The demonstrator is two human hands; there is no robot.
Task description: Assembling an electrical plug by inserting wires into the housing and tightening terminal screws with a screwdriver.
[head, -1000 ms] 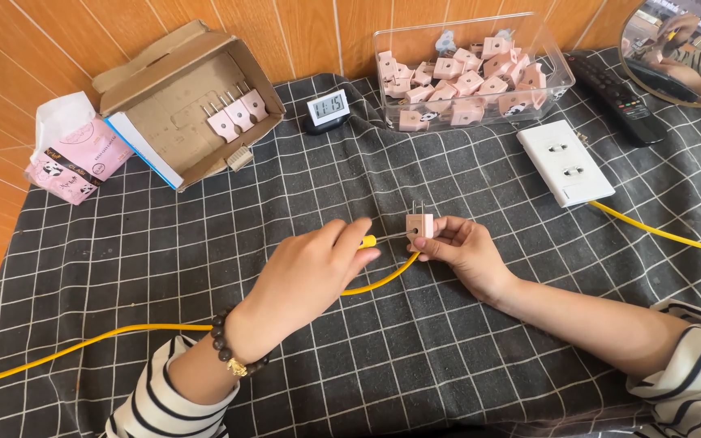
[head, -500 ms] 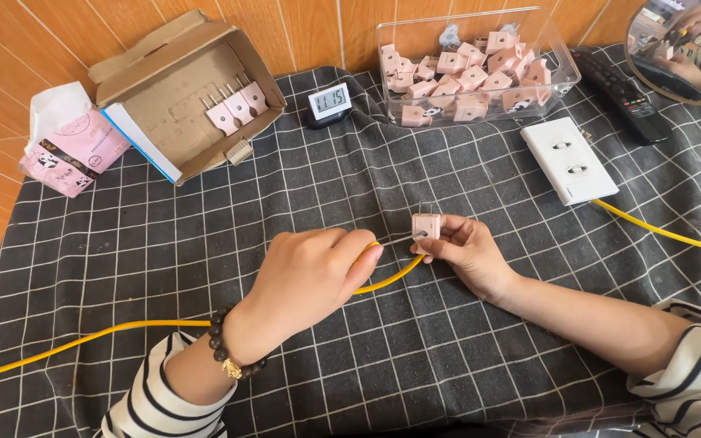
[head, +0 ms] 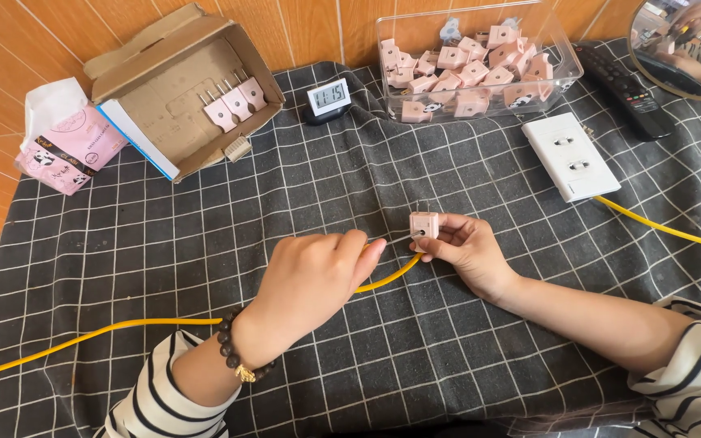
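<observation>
A dark checked cloth (head: 204, 268) covers the table, with orange tiled wall at the far edge. At far left an open cardboard box (head: 184, 89) lies tipped, three pink plugs (head: 234, 101) resting inside it, and just to its left sits a pink tissue pack (head: 66, 142). At far right a clear plastic tub (head: 565, 69) is heaped with many more pink plugs, with a black remote (head: 626, 85) beside it on the right and a round mirror (head: 687, 45) in the corner. Nearer than the tub lies a white socket plate (head: 569, 156), a yellow cable running off to the right from it. A small digital clock (head: 328, 99) stands between box and tub. In the middle, the right hand (head: 468, 251) pinches a pink plug (head: 424, 225) between thumb and fingers, prongs pointing away, just above the cloth. The left hand (head: 314, 276), with a bead bracelet (head: 237, 361) at the wrist, is closed around the end of a yellow wire (head: 107, 331) that trails off to the near left; its fingertips reach almost to the plug, and the wire end meets the plug's underside.
</observation>
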